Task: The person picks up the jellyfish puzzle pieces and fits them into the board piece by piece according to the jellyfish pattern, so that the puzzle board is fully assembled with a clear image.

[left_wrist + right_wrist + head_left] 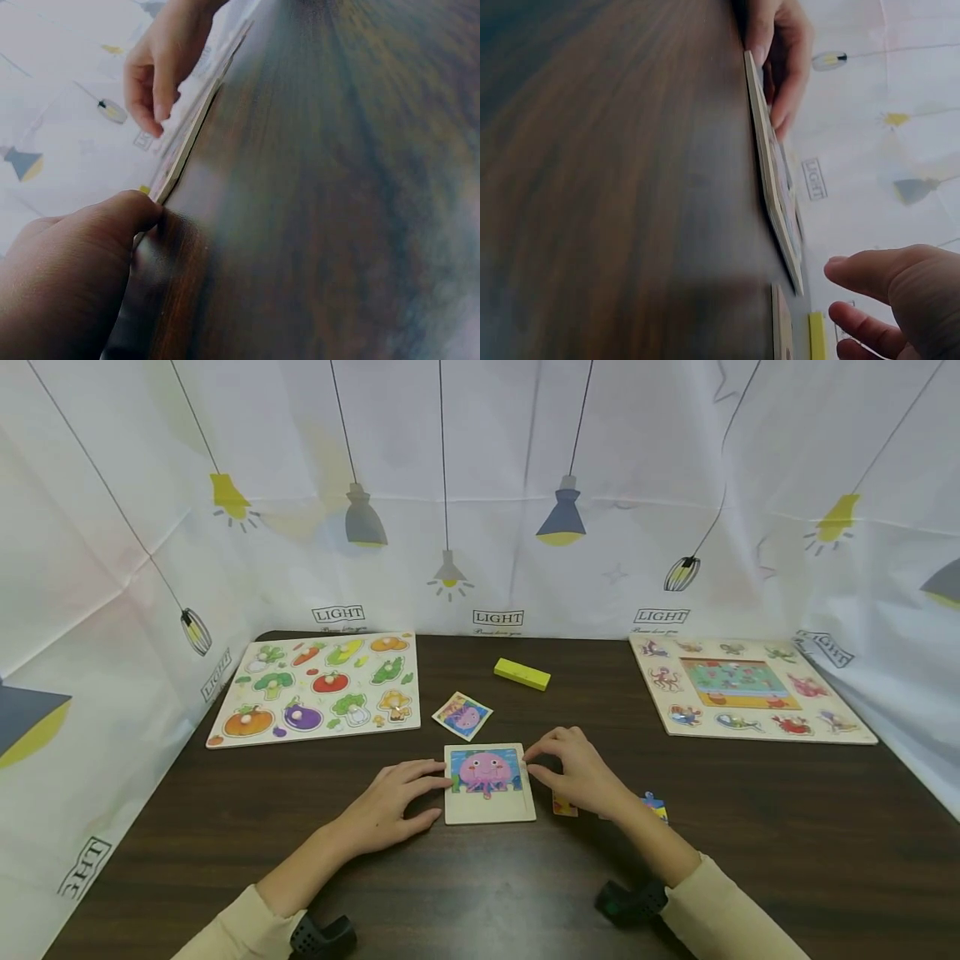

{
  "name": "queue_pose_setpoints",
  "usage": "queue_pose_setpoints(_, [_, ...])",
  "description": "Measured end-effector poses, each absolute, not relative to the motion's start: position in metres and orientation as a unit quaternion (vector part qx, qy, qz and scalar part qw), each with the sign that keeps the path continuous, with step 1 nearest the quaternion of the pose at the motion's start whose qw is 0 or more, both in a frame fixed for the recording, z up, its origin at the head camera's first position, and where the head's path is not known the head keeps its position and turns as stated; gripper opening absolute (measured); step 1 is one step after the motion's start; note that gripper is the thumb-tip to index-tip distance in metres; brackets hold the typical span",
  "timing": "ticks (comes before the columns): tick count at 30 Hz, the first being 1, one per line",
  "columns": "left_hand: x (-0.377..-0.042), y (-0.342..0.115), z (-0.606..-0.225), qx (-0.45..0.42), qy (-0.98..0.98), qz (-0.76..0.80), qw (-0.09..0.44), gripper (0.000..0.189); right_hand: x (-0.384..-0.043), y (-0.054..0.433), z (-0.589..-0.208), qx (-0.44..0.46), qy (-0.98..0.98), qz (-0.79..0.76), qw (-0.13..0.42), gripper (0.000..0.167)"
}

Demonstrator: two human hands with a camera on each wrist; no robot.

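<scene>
A small square wooden jigsaw board point(491, 812) lies flat at the middle of the table, with a pink jellyfish picture point(485, 771) on blue filling its upper part and bare wood below. My left hand point(392, 802) rests at its left side, fingers fairly straight and their tips on the edge. At the upper right edge is my right hand point(573, 768); its thumb point(866, 271) and fingers stand apart in the right wrist view, with nothing between them. An orange puzzle piece point(565, 805) lies beneath the right hand, and a blue and yellow piece point(655, 807) beside the forearm.
Behind the board lie a small picture card point(462, 716) with a pink figure and a yellow block point(522, 674). A vegetable peg board point(322, 689) lies at the back left, a sea-animal board point(750, 689) at the back right. A printed white curtain point(480, 468) hangs behind the table.
</scene>
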State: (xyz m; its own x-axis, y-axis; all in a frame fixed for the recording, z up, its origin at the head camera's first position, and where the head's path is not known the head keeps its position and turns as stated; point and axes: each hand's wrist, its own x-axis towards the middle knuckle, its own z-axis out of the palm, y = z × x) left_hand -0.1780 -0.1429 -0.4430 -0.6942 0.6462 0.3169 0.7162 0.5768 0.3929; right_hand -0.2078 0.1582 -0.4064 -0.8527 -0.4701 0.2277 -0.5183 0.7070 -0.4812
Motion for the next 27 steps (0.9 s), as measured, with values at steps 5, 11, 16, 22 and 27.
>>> queue_pose_setpoints(5, [-0.179, -0.144, -0.445, -0.387, -0.884, -0.252, 0.072, 0.038, -0.203, 0.172, -0.406, 0.264, -0.928, 0.258, 0.042, 0.014])
queue_pose_setpoints(11, [-0.179, -0.144, -0.445, -0.386, -0.884, -0.253, 0.072, 0.038, -0.198, 0.185, -0.408, 0.256, -0.932, 0.252, 0.038, 0.019])
queue_pose_setpoints(16, [-0.179, -0.143, -0.445, -0.384, -0.887, -0.247, 0.07, 0.038, -0.193, 0.195, -0.409, 0.253, -0.934, 0.251, 0.035, 0.022])
queue_pose_setpoints(22, [-0.179, -0.142, -0.446, -0.384, -0.888, -0.244, 0.071, 0.038, -0.185, 0.204, -0.411, 0.268, -0.93, 0.248, 0.043, 0.027])
queue_pose_setpoints(27, [-0.178, -0.143, -0.445, -0.381, -0.888, -0.249, 0.068, 0.038, -0.179, 0.208, -0.414, 0.272, -0.929, 0.247, 0.044, 0.029])
